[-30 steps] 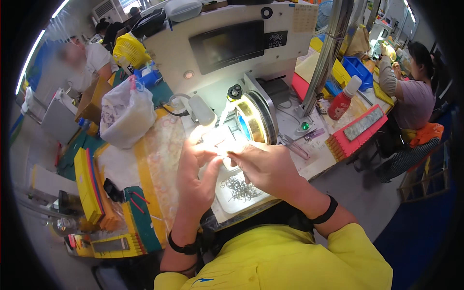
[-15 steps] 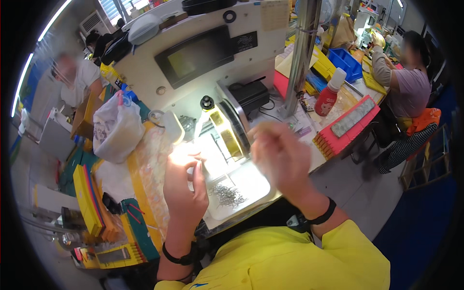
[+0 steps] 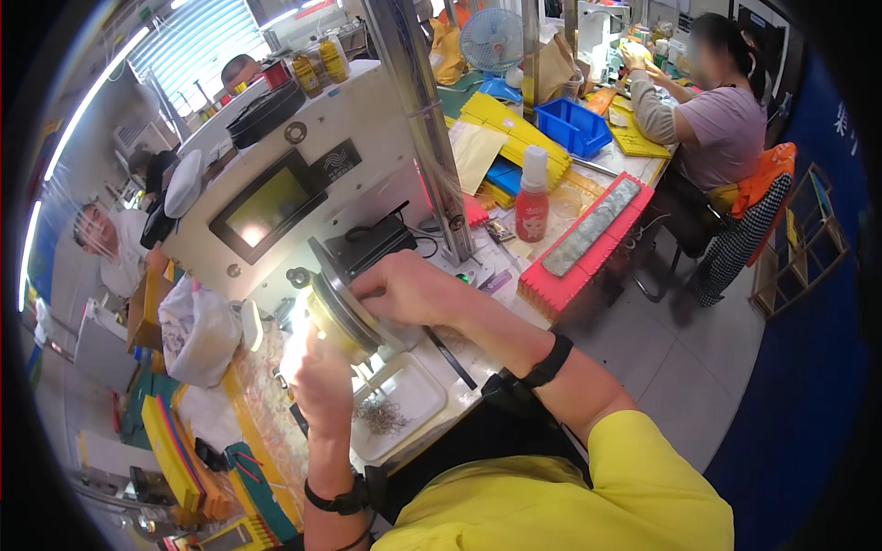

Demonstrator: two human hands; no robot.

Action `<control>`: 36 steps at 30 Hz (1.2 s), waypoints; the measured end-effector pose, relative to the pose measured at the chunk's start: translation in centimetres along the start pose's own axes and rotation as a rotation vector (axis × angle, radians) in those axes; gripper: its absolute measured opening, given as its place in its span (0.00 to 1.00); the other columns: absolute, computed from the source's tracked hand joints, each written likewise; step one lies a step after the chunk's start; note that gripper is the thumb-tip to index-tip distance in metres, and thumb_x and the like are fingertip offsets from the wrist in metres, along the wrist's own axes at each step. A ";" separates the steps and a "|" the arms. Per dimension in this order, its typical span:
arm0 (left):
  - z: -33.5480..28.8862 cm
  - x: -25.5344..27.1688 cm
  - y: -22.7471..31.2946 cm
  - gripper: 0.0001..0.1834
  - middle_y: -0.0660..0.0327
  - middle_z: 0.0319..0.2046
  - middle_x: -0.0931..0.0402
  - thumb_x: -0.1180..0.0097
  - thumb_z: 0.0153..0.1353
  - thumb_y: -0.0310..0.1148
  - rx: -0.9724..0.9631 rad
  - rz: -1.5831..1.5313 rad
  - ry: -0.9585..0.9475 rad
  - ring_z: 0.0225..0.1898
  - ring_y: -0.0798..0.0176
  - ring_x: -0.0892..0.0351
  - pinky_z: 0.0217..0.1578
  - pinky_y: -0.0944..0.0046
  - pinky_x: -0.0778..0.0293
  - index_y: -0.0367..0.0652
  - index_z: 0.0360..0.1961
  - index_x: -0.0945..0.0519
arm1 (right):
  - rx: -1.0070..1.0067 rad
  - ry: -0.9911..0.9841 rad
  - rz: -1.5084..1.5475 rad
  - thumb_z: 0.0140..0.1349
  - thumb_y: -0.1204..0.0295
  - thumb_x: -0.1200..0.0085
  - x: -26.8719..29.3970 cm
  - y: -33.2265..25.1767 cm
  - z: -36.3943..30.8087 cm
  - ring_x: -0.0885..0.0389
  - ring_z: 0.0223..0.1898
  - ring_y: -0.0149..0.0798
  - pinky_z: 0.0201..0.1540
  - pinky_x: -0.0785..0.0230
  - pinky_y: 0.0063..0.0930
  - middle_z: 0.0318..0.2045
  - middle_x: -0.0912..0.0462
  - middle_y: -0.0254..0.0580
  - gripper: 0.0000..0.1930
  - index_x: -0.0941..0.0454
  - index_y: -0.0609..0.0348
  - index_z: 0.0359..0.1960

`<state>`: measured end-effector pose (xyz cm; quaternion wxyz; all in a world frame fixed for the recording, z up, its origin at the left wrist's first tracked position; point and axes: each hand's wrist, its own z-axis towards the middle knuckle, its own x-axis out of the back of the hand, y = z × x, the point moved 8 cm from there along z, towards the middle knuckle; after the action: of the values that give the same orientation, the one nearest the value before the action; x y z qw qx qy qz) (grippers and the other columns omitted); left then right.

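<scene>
gold-rimmed wheel (image 3: 338, 317) sits right between the two hands; left hand (image 3: 319, 378) is curled up at the wheel's near-left side, fingertips lost in glare, so can't tell if it's gripping anything; right hand (image 3: 404, 290) is bent in at the wheel's right side, fingers curled, can't tell what's pinched, if anything; white tray (image 3: 426, 391) with thin metal pieces (image 3: 380, 419) lies just nearside of the wheel

Yellow short-sleeved shirt (image 3: 560, 505), black strap (image 3: 550, 360) around each wrist
</scene>
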<state>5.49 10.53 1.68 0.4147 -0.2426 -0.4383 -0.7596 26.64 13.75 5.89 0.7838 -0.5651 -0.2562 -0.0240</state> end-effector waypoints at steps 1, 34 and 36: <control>0.1 -0.1 0.2 0.17 0.62 0.24 0.17 0.44 0.74 0.22 -0.004 -0.002 0.002 0.18 0.71 0.24 0.21 0.66 0.27 0.36 0.60 0.13 | 0.002 0.003 -0.003 0.65 0.67 0.31 0.2 -0.1 -0.2 0.07 0.47 0.52 0.54 0.18 0.38 0.45 0.06 0.52 0.17 0.08 0.50 0.56; -6.3 9.7 0.0 0.08 0.61 0.41 0.16 0.51 0.82 0.20 0.128 -0.863 -0.182 0.21 0.71 0.19 0.19 0.72 0.32 0.38 0.50 0.18 | 0.643 1.027 0.061 0.67 0.60 0.28 31.1 -25.6 2.9 0.15 0.46 0.31 0.53 0.26 0.30 0.43 0.07 0.34 0.19 0.06 0.59 0.52; -6.4 10.0 -0.4 0.08 0.60 0.41 0.16 0.51 0.82 0.21 0.134 -0.872 -0.195 0.21 0.71 0.19 0.20 0.72 0.32 0.38 0.50 0.18 | 0.603 1.033 -0.001 0.66 0.59 0.27 30.8 -25.3 3.5 0.14 0.47 0.32 0.53 0.25 0.31 0.43 0.07 0.34 0.19 0.06 0.59 0.52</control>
<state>-0.24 0.92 5.64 0.0275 -0.0783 -0.5847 -0.8070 43.77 15.50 42.04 0.9328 -0.2326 0.1626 -0.2223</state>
